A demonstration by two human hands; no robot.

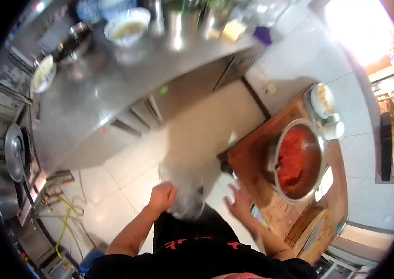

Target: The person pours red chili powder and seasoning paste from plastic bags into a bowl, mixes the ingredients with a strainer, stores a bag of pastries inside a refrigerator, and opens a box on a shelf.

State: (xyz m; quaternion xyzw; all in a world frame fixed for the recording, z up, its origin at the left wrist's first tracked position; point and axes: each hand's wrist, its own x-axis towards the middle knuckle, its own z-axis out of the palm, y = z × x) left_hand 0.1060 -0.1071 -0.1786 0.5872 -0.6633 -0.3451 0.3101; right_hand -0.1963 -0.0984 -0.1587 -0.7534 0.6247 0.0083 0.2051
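My left hand (163,197) is closed in front of my body, gripping a clear plastic bag (188,193) that hangs beside it over my dark clothing. The bag looks blurred, and its contents are hard to make out. My right hand (238,202) has its fingers apart and holds nothing. It is close to the near left edge of the wooden table (252,160). On that table, a large metal bowl (315,174) contains a red chopped or minced mass (291,156).
A cleaver (311,236) lies on a round chopping board (320,232) at the table's near end. White containers (333,130) stand at its far end. Across the floor, a steel counter (127,74) carries bowls (127,29) and metal pots (180,28). A yellow hose (63,226) runs at lower left.
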